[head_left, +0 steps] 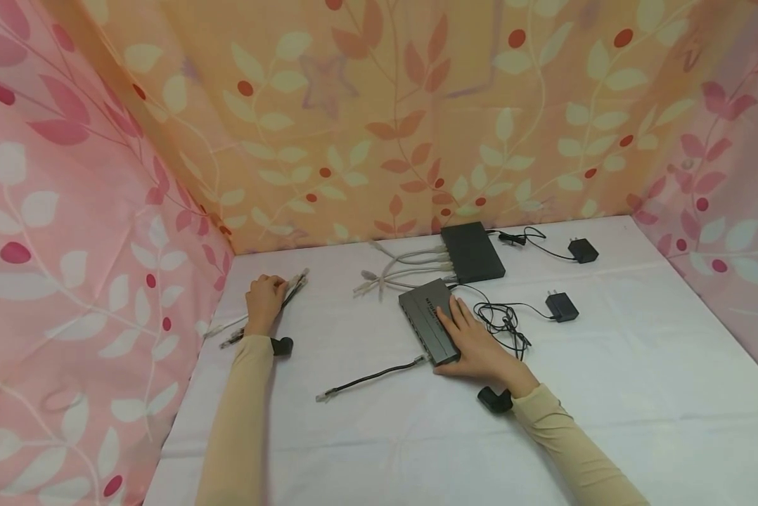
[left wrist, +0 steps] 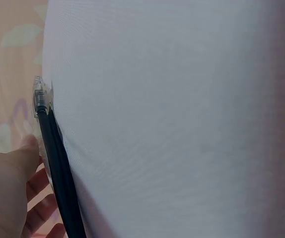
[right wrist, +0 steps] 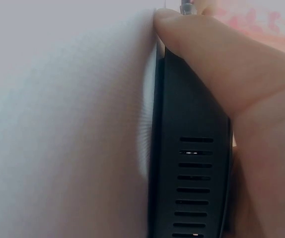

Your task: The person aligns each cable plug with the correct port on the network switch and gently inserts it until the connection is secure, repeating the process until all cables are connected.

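My left hand (head_left: 265,303) is at a small bundle of short network cables at the left, its fingers bent and pinching among them. In the left wrist view the thumb lies against a pale cable, beside black cables (left wrist: 60,168) with a clear plug (left wrist: 39,96). My right hand (head_left: 477,348) holds a grey network switch (head_left: 422,309), fingers across its top and thumb along the near vented side (right wrist: 194,124). One short black network cable (head_left: 375,375) is plugged into the switch's left port side, its other end loose on the table.
Behind stands a second black switch (head_left: 472,251) with several grey cables (head_left: 410,268) plugged in. To the right lie two power adapters, one farther back (head_left: 583,251) and one nearer (head_left: 562,307), with a coiled black cord (head_left: 502,322). Patterned curtains (head_left: 385,119) border the white-covered table (head_left: 379,450).
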`<state>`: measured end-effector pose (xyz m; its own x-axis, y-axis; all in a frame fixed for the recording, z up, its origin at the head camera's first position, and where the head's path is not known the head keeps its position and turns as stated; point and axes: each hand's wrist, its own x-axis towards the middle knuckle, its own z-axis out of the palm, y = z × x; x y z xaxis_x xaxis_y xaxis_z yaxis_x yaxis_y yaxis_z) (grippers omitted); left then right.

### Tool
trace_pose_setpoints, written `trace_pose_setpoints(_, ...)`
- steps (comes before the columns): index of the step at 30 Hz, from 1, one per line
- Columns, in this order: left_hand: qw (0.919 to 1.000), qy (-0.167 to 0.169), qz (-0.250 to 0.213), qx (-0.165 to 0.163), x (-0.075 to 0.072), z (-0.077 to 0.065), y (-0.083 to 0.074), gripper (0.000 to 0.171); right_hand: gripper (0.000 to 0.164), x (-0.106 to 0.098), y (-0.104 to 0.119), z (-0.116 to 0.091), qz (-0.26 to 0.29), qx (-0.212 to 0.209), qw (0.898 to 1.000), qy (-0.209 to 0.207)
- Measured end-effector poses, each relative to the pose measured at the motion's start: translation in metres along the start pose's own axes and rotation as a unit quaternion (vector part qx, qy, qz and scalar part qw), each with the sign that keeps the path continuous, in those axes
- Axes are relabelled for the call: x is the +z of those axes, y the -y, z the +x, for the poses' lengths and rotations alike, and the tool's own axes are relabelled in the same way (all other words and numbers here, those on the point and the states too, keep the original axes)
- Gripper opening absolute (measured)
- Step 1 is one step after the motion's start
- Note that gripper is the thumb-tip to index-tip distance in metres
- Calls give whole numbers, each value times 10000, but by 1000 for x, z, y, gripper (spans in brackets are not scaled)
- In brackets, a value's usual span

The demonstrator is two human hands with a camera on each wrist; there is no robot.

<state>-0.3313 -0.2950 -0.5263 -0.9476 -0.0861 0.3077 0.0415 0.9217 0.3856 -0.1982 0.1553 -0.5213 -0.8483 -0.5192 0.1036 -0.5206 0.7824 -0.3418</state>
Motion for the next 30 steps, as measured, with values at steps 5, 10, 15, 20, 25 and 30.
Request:
trace_pose_setpoints(5,9998,-121,-144,-41,-1,-1,-1,18,114,1,1,0,3,-28,10000,14)
trace_pose_setpoints(10,9978,-319,-572,-98,-6,-4,-8,17,114,0,1,1,-15,-29,10000,32)
trace_pose_setpoints(15,9950,-344,-934,-13,-13,-6,-18,16,114,-1,1,0,8,-14,10000,32)
trace_pose_setpoints(20,9933,-248,-1128,9,-17,-7,-26,16,114,-1,1,0,20,-2,10000,55)
trace_pose_setpoints(25,9916,-357,-1159,453,-22,-6,-35,17,114,-1,0,0,8,9,10000,55)
trace_pose_setpoints(30,9882,-568,-1159,820,-24,-4,-40,16,114,-1,0,0,67,8,9999,75)
